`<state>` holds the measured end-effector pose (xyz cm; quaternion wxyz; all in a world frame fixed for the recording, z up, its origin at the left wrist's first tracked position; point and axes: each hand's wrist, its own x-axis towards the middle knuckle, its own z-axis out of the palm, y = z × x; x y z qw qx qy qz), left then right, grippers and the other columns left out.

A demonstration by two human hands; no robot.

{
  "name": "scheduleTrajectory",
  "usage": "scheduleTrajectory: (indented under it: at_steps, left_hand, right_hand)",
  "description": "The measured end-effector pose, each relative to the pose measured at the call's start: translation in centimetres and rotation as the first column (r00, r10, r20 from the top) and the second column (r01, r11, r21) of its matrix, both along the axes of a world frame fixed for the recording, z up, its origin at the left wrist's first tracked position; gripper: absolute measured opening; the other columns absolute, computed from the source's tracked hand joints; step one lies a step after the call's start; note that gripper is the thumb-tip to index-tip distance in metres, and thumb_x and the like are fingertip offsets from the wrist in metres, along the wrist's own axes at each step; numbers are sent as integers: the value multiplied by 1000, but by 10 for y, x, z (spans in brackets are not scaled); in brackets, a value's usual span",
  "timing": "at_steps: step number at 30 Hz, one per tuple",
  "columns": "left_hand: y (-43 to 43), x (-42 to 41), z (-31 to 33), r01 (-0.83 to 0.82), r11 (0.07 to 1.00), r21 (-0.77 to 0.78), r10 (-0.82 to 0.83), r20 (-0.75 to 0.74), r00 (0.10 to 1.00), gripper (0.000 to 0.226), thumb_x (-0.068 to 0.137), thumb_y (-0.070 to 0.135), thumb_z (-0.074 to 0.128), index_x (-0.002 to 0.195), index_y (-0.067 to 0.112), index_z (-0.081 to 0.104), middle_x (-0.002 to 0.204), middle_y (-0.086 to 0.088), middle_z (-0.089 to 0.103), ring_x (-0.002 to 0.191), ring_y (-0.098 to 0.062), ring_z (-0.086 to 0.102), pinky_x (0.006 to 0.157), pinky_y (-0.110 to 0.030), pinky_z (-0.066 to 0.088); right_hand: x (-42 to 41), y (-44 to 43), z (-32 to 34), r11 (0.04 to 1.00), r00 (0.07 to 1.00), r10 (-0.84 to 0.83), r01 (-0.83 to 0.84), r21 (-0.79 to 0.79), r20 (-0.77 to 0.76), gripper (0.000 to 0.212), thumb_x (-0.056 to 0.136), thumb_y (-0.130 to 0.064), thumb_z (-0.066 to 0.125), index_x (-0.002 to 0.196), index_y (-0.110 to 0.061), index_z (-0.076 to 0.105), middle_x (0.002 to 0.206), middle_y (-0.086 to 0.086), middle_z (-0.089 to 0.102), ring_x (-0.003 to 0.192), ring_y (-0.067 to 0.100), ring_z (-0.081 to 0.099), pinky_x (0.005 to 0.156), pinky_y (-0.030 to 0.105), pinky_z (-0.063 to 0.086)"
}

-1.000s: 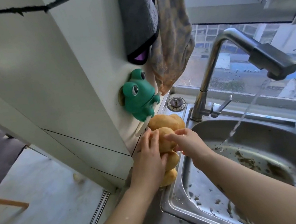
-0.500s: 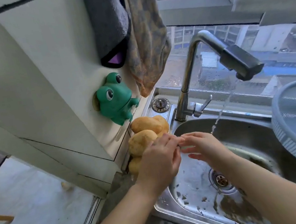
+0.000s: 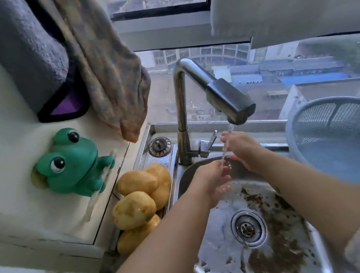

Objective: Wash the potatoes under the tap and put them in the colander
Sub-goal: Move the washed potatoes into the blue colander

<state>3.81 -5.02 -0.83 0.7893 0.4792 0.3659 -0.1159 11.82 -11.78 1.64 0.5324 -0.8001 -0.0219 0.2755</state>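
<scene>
Under the tap (image 3: 229, 100), both hands now meet in the stream: left hand (image 3: 212, 178) and right hand (image 3: 243, 148), fingers loose, grasping nothing. Potatoes (image 3: 137, 201) sit piled left of the sink (image 3: 214, 267), released; colander (image 3: 335, 138) waits far right. Likely rinsing hands first.

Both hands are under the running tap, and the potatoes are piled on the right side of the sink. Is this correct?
Not quite. The head view shows the potatoes piled on the left side of the sink, not the right. Both hands, left hand and right hand, are under the running tap.
</scene>
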Motion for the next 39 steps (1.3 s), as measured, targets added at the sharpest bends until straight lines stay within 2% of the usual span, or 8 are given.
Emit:
scheduleTrajectory:
  at_steps: [4, 7, 11, 22, 24, 28, 35, 39]
  left_hand:
    - [5, -1, -9, 37, 999, 4, -37, -69, 997, 21, 100, 20, 42, 101, 14, 62, 99, -4, 62, 93, -22, 54, 78, -35, 45]
    - [10, -4, -11, 45, 999, 9, -44, -71, 996, 21, 100, 21, 44, 97, 14, 63, 102, -4, 63, 102, -24, 57, 89, -39, 41]
    - [16, -5, -14, 45, 999, 26, -42, -82, 996, 19, 99, 23, 46, 94, 18, 64, 100, -1, 64, 100, -22, 57, 91, -40, 41]
    - [28, -10, -7, -1, 996, -86, -4, -51, 999, 32, 104, 20, 35, 92, 9, 62, 90, -6, 63, 83, -19, 59, 78, -31, 47]
    - [29, -11, -5, -23, 996, -92, 18, -61, 998, 35, 105, 20, 33, 90, 8, 62, 89, -7, 64, 82, -19, 60, 75, -30, 49]
    - [25, -9, 0, -16, 997, -77, 11, -72, 997, 35, 105, 21, 33, 91, 7, 62, 89, -8, 65, 83, -19, 60, 83, -33, 47]
    - [25, -8, 8, -9, 1000, -26, 8, -57, 998, 35, 105, 24, 34, 95, 10, 64, 93, -6, 68, 86, -19, 61, 83, -35, 46]
    - [20, -15, 11, 251, 961, 111, -245, -65, 967, 35, 104, 37, 34, 117, 20, 62, 111, 0, 67, 101, -21, 59, 96, -48, 38]
  right_hand:
    - [14, 6, 5, 998, 996, 32, -27, 61, -81, 15, 99, -16, 47, 106, -7, 57, 126, 15, 55, 118, 28, 49, 109, 50, 35]
    - [18, 11, 3, 994, 991, 48, -36, 100, -124, 20, 100, -16, 45, 116, -10, 56, 123, 6, 51, 118, 21, 48, 110, 46, 34]
    - [23, 22, 4, 994, 988, 37, -21, 108, -151, 20, 99, -15, 40, 91, -16, 58, 109, 1, 55, 111, 18, 51, 109, 44, 36]
    - [30, 35, 11, 981, 969, 125, -88, 175, -211, 23, 103, -21, 36, 84, -16, 49, 89, -1, 50, 104, 19, 48, 108, 43, 33]
    - [32, 33, 11, 972, 957, 160, -111, 205, -243, 23, 103, -25, 34, 89, -18, 51, 98, -1, 54, 112, 20, 48, 111, 42, 31]
    - [31, 26, 10, 966, 961, 142, -81, 245, -239, 39, 103, -21, 32, 136, -4, 45, 144, 9, 46, 134, 24, 42, 117, 47, 25]
    - [26, 17, 3, 951, 952, 169, -89, 296, -256, 44, 104, -25, 29, 142, -5, 39, 151, 5, 40, 139, 20, 37, 119, 46, 19]
    - [17, 0, -5, 963, 973, 133, -82, 258, -187, 41, 103, -28, 36, 140, -12, 44, 145, 4, 45, 124, 21, 47, 112, 47, 30]
